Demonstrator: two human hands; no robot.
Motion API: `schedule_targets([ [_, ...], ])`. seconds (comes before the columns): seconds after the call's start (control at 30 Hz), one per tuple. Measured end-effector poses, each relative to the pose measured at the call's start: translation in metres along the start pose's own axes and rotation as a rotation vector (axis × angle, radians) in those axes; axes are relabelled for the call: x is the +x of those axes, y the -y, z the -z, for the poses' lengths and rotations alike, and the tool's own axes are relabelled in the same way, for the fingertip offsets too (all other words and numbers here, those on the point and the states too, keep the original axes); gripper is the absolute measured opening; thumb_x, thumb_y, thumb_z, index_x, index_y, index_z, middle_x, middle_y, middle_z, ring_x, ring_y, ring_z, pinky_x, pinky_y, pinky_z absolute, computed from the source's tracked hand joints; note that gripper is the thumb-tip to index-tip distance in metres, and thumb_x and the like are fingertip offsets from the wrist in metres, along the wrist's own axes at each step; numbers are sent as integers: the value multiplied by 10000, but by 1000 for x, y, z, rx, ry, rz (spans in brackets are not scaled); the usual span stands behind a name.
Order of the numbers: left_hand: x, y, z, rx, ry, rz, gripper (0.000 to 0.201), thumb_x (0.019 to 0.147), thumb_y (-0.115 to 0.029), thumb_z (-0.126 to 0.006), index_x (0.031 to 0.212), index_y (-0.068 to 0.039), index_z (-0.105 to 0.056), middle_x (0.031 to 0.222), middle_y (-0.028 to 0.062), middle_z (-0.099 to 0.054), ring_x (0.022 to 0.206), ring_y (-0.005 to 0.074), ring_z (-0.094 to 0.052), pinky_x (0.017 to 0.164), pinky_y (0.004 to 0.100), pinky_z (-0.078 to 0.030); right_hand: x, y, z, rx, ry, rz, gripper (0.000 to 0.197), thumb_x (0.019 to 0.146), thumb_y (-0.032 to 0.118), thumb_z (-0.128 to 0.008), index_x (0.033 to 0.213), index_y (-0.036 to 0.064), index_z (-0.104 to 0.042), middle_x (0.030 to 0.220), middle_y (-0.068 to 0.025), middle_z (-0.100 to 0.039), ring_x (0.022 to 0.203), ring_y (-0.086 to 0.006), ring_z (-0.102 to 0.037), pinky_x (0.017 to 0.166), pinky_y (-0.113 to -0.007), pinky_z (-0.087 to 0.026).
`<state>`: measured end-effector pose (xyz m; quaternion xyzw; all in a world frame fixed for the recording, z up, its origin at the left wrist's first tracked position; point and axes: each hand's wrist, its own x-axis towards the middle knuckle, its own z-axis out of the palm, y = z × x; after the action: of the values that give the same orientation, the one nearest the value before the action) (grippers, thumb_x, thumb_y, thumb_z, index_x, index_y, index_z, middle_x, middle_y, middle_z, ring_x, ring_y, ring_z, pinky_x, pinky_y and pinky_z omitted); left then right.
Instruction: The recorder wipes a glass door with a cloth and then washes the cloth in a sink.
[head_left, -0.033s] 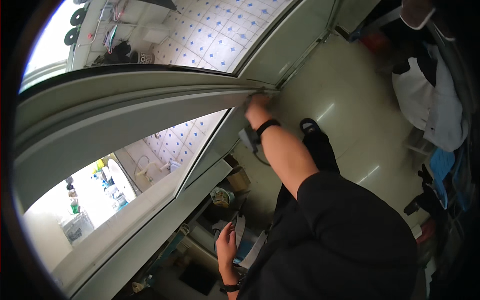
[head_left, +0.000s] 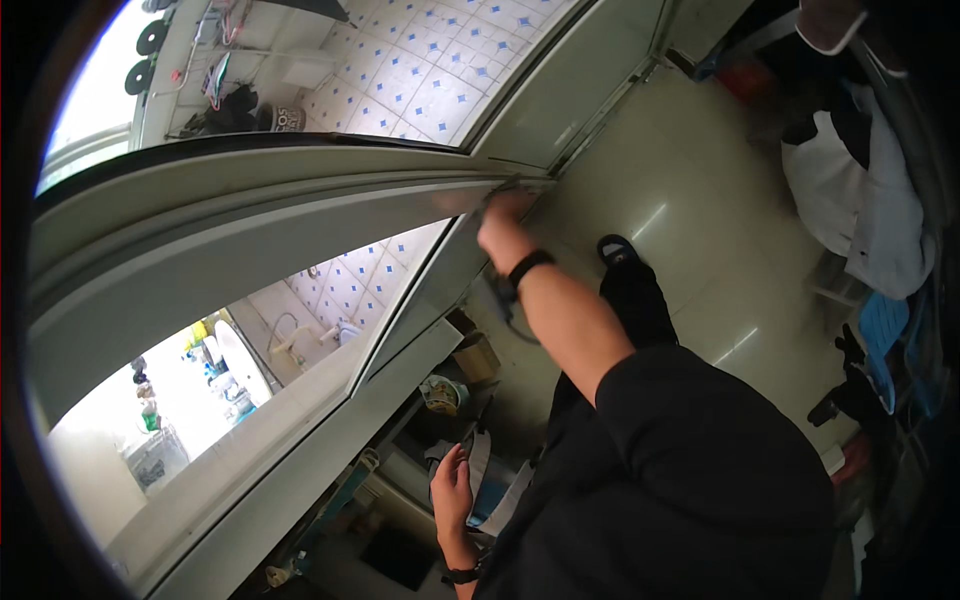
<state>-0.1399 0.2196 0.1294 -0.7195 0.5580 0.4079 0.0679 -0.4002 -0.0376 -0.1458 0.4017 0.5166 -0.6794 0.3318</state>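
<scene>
My right hand [head_left: 503, 222], blurred, reaches forward to the pale metal frame [head_left: 250, 220] of a glazed door or window and touches it or nearly does. Its fingers are closed around something dark grey, too smeared to name. A black band [head_left: 530, 266] circles that wrist, and a grey object with a dark cord [head_left: 500, 295] hangs beneath it. Lower down, my left hand [head_left: 452, 488] is held loosely with its fingers apart and nothing in it. It hovers beside a grey and blue fabric thing [head_left: 488, 505].
Through the glass shows a floor of white tiles with blue diamonds [head_left: 440, 75]. Below the sill [head_left: 300, 450] are a cardboard box [head_left: 476, 357] and a round tub [head_left: 443, 394]. Light-coloured clothes [head_left: 840, 190] hang at right. My sandalled foot [head_left: 617, 250] is on the glossy floor [head_left: 690, 190].
My right hand has slid slightly left along the frame, and the grey hanging object has swung with it. My left hand is almost still.
</scene>
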Motion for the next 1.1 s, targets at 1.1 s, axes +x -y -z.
schedule_targets([
  [1.1, -18, 2, -61, -106, 88, 82, 335, 901, -94, -520, 1230, -31, -512, 1122, 133, -607, 1035, 204, -581, 887, 306, -450, -23, 76, 63, -503, 638, 487, 230, 799, 204, -676, 890, 0, -623, 842, -95, -635, 782, -169, -564, 725, -304, -434],
])
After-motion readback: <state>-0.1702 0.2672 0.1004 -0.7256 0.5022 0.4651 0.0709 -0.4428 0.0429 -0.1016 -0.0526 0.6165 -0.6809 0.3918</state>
